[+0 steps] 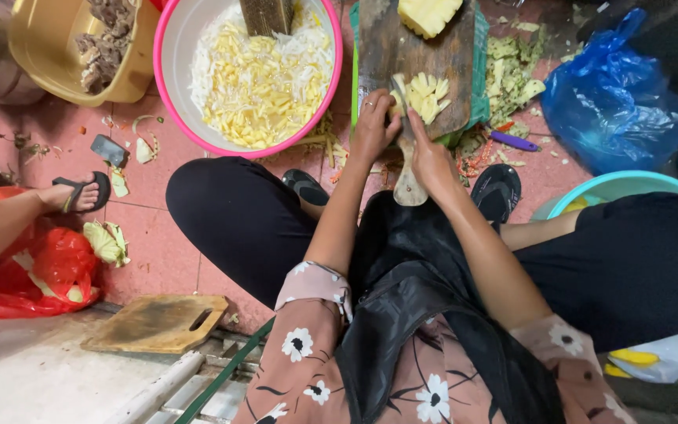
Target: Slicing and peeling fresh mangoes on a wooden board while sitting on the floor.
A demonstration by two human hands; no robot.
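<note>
Left hand [374, 129] pinches pineapple strips [425, 94], right hand [429, 157] grips knife [400, 98]; bowl [198, 133] at 10 o'clock heaped, chunk [428, 14] uncut.

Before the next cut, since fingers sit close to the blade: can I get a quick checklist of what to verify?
1. Right hand grips the knife: ok.
2. Left hand steadies the yellow pieces: ok.
3. Left fingertips apart from the blade: cannot tell, they lie right beside it.
4. Cutting board lies flat: cannot tell.
5. Pink bowl beside the board has room left: ok.
6. Floor free of scraps: not ok, peels lie around.
</note>
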